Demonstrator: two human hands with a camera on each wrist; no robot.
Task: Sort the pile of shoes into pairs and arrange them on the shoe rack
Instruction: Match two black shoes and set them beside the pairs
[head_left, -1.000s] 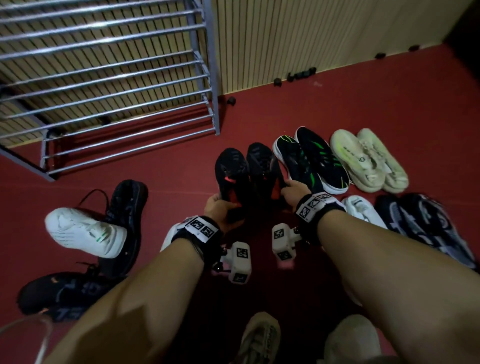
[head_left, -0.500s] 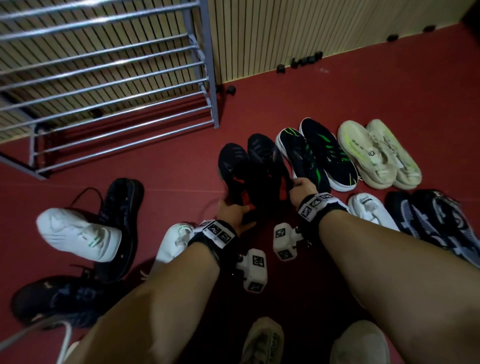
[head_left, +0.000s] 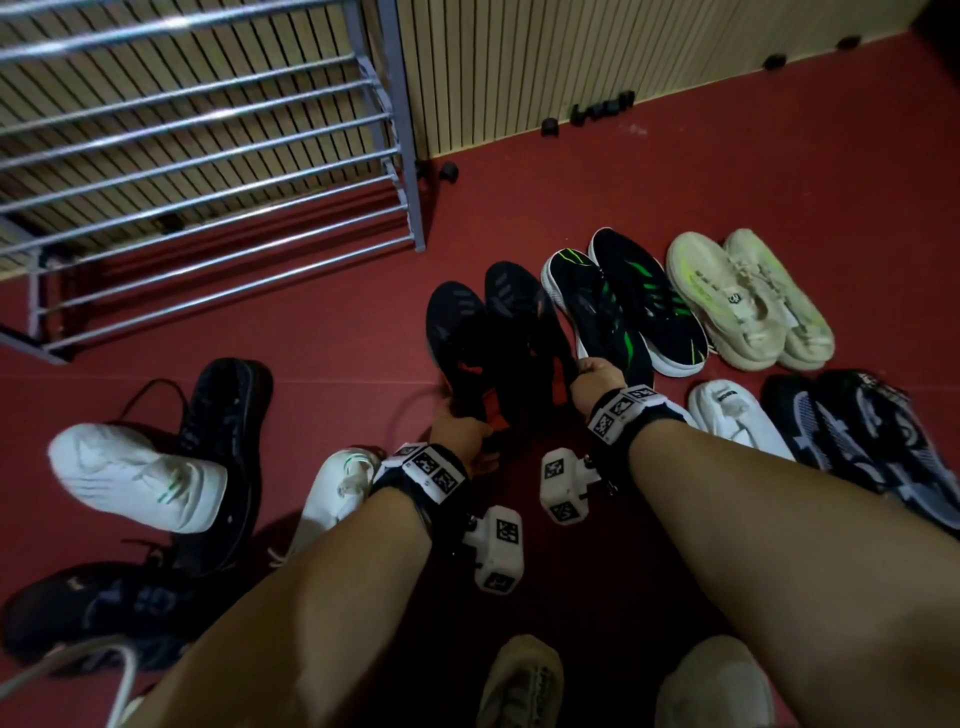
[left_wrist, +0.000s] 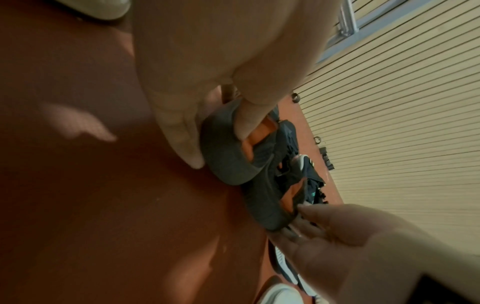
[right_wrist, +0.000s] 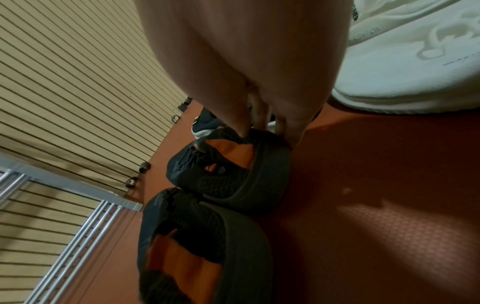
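- The left hand (head_left: 460, 434) pinches the heel of the left black mesh shoe with an orange lining (head_left: 457, 332); in the left wrist view the thumb is tucked inside the heel collar and the fingers (left_wrist: 182, 131) lie along the outside.
- The right hand (head_left: 592, 376) grips the heel of the matching right black mesh shoe with an orange lining (head_left: 524, 322), fingertips (right_wrist: 241, 125) hooked over the collar and the thumb on the outer side.
- These two shoes stand side by side on the dark red floor (head_left: 675, 171), toes pointing toward the silver metal-bar shoe rack (head_left: 208, 156) and the ribbed beige wall (head_left: 519, 62); whether their soles rest fully on the floor I cannot tell.
- Just right of them lies a pair of black sneakers with green stripes and white soles (head_left: 623, 306), and further right a pair of pale cream knit sneakers (head_left: 748, 301).
- Near the right forearm sit a single white sneaker (head_left: 732, 410) and a pair of dark navy sneakers with white patterning (head_left: 857, 436).
- To the left, a white knit sneaker with a small green mark (head_left: 140, 478) lies across a black lace-up shoe (head_left: 223, 410); another black shoe (head_left: 93, 608) is below them, and another white sneaker (head_left: 337, 488) lies beside the left wrist.
- The shelves of the shoe rack hold no shoes in view.
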